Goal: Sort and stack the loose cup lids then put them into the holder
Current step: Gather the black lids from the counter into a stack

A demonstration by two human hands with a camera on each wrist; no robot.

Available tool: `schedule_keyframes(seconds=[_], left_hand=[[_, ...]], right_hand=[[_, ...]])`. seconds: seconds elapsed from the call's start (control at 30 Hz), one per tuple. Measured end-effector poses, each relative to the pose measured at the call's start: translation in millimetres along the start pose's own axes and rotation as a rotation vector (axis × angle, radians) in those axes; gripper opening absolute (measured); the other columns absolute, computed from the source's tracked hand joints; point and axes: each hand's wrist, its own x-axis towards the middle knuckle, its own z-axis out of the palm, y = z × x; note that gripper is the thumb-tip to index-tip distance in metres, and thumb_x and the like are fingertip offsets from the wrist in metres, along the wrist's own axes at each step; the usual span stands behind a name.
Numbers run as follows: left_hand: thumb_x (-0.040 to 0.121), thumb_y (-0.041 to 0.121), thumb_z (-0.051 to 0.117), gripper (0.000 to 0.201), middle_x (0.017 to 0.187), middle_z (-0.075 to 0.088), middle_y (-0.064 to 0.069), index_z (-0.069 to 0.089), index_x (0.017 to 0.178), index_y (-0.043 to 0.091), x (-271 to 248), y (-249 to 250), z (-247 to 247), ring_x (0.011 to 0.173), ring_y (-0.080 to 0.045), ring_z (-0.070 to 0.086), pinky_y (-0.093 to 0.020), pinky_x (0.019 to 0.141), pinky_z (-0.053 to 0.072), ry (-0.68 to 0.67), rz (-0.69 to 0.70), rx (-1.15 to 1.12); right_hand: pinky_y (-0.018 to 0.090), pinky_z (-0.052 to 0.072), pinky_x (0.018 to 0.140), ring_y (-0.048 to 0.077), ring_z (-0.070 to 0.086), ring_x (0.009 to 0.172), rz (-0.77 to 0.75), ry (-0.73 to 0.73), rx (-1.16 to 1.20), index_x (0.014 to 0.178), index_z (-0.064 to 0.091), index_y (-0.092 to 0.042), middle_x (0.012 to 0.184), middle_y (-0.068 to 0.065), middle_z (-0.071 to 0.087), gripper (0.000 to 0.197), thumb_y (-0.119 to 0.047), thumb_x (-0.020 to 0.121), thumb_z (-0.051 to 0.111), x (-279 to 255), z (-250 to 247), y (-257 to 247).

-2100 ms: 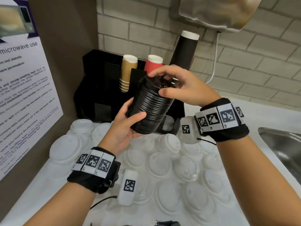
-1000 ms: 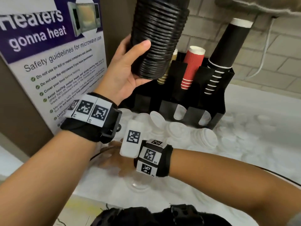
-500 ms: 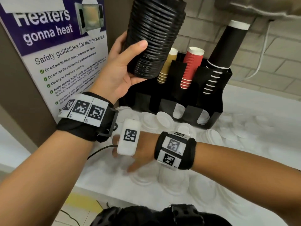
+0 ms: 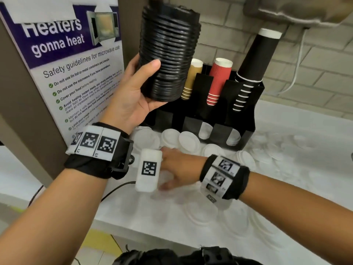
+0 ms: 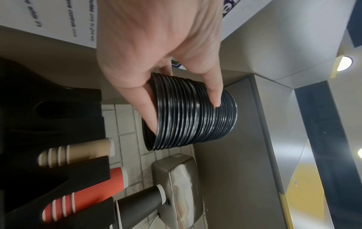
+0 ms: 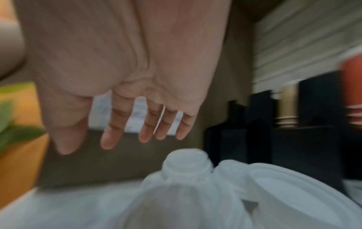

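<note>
Black lids [image 4: 168,52], nested into one tall stack, are held in the air above the left end of the black holder [image 4: 246,119], clear of it and of the tabletop [image 4: 298,119]. The stack is gripped near its lower end by the left hand [image 4: 131,96], thumb [image 4: 152,66] across the front and fingers [image 5: 149,108] curled round the far side. Just right of the stack, tan cups [image 4: 192,79], red cups [image 4: 217,81] and black cups [image 4: 254,64] are seen standing in the holder's upper slots, while small stacks of white lids are seated in its lower front pockets. Loose white lids [image 4: 189,142] are spread over the tabletop from the holder's base to the near edge. The right hand [image 4: 177,169] is stretched low over them with fingers [image 6: 149,128] straight and slightly spread, holding nothing; contact with the lids cannot be told through the blur. A microwave safety poster [image 4: 76,73] is fixed to the wall close at the left, beside the raised stack.
</note>
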Motion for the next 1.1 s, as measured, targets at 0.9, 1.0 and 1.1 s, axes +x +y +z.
schedule_keyframes(seconds=[0.9, 1.0, 1.1], left_hand=[[0.059, 0.044, 0.089, 0.093, 0.15, 0.019, 0.01, 0.039, 0.137, 0.048, -21, -20, -11, 0.136, 0.011, 0.02, -0.011, 0.108, 0.025, -0.09, 0.379, 1.142], [0.068, 0.054, 0.081, 0.069, 0.137, 0.043, 0.011, 0.054, 0.129, 0.035, -33, -1, -9, 0.128, 0.004, 0.036, -0.006, 0.102, 0.027, -0.095, 0.324, 1.296], [0.074, 0.065, 0.069, 0.06, 0.118, 0.061, 0.012, 0.064, 0.122, 0.028, -46, 13, -7, 0.11, 0.0, 0.054, -0.017, 0.095, 0.04, -0.098, 0.177, 1.41]], right_hand=[[0.034, 0.056, 0.084, 0.024, 0.064, 0.104, -0.001, 0.681, 2.005, 0.133, 0.046, -0.004, 0.119, 0.015, 0.061, 0.054, 0.014, 0.083, 0.033, -24, -8, 27], [0.034, 0.054, 0.088, 0.026, 0.06, 0.105, 0.072, 0.589, 2.012, 0.129, 0.048, -0.003, 0.118, 0.016, 0.059, 0.053, 0.015, 0.082, 0.032, -12, 2, 23], [0.039, 0.048, 0.095, 0.029, 0.055, 0.106, 0.154, 0.472, 1.999, 0.133, 0.044, -0.003, 0.118, 0.018, 0.054, 0.057, 0.015, 0.08, 0.033, 2, 15, 16]])
